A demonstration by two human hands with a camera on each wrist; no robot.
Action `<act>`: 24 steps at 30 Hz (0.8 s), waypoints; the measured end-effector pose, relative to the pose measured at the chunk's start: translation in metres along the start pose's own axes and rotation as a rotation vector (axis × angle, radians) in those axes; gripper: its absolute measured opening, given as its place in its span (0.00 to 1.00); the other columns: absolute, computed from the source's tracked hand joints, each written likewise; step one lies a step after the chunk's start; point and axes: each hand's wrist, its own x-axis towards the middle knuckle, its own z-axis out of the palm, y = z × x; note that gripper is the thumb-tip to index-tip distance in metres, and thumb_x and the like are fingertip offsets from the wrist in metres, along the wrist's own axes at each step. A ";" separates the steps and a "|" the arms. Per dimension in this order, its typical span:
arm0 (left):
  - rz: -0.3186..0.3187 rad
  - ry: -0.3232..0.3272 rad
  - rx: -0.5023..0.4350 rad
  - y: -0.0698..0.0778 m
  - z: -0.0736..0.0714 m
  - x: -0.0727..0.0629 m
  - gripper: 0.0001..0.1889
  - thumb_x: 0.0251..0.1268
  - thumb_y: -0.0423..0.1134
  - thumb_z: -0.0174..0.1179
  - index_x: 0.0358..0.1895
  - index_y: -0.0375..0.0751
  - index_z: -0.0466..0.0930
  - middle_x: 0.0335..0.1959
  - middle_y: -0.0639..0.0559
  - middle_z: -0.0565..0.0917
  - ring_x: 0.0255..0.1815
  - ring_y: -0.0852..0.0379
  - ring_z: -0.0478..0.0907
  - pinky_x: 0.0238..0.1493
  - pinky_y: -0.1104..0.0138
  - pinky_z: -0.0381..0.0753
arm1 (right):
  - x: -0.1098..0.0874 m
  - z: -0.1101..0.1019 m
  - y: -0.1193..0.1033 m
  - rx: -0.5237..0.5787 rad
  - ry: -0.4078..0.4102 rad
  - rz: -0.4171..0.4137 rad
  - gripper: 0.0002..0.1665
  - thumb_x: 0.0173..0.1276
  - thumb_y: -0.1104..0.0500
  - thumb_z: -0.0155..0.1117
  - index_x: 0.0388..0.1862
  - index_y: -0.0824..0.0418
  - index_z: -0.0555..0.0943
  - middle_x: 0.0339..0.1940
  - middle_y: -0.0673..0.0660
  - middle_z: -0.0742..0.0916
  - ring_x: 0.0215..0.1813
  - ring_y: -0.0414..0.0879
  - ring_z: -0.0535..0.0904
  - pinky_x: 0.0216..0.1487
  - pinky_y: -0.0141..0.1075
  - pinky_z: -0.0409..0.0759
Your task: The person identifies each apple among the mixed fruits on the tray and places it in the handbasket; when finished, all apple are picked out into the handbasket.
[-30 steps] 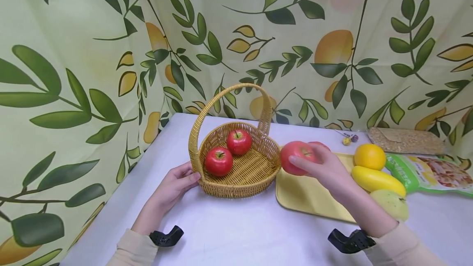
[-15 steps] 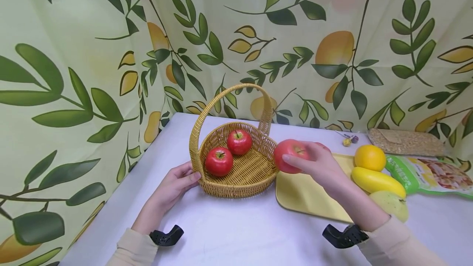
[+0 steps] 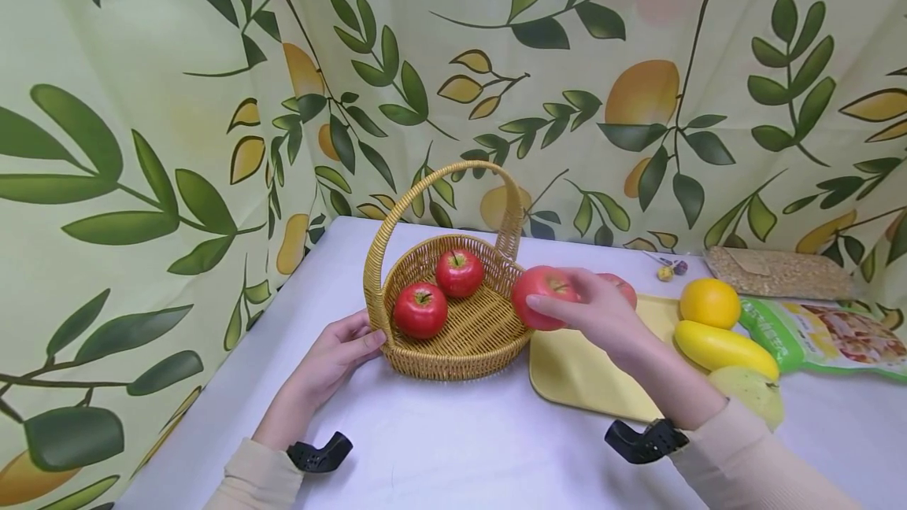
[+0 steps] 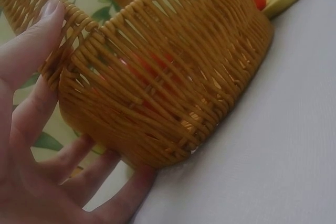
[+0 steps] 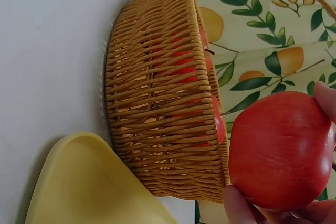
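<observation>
A wicker basket (image 3: 453, 366) with a tall arched handle stands on the table, holding two red apples (image 3: 421, 311) on its left side. My left hand (image 3: 343, 349) grips the basket at the foot of the handle; in the left wrist view its thumb lies over the woven strip (image 4: 65, 35) and its fingers are behind the side. Between thumb and fingers of my right hand (image 3: 602, 313) is another red apple (image 3: 536, 299), held at the basket's right rim. The right wrist view shows this apple (image 5: 281, 150) just beyond the rim, above its level.
Right of the basket lies a yellow tray (image 3: 588, 388), with a red apple (image 3: 620, 287) partly hidden behind my right hand. An orange (image 3: 709, 302), a yellow mango-like fruit (image 3: 726, 346) and a pale green fruit (image 3: 747, 393) sit farther right. Beyond them is a green package (image 3: 836, 337).
My right hand has carried its apple leftward from over the tray to the basket's right rim. More of the apple on the tray shows now. The left hand and basket have stayed put.
</observation>
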 end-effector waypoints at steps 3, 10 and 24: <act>0.002 -0.001 -0.001 0.000 0.000 0.000 0.25 0.73 0.35 0.63 0.65 0.19 0.70 0.61 0.31 0.79 0.59 0.48 0.81 0.59 0.61 0.82 | 0.001 0.001 -0.001 0.010 -0.009 -0.008 0.52 0.62 0.33 0.72 0.76 0.57 0.67 0.63 0.60 0.81 0.64 0.57 0.73 0.59 0.52 0.80; 0.003 0.000 0.004 0.000 0.000 0.001 0.25 0.73 0.34 0.63 0.65 0.20 0.71 0.62 0.32 0.79 0.59 0.48 0.81 0.59 0.61 0.82 | 0.005 0.004 -0.005 0.018 -0.035 -0.029 0.50 0.62 0.33 0.72 0.75 0.56 0.68 0.63 0.58 0.81 0.64 0.56 0.73 0.59 0.52 0.79; -0.011 0.001 0.004 0.002 0.000 0.000 0.25 0.73 0.34 0.64 0.66 0.21 0.71 0.64 0.31 0.77 0.61 0.47 0.79 0.61 0.61 0.81 | 0.020 0.007 -0.016 -0.079 -0.108 0.012 0.55 0.59 0.28 0.72 0.75 0.57 0.67 0.65 0.58 0.80 0.63 0.56 0.75 0.60 0.57 0.78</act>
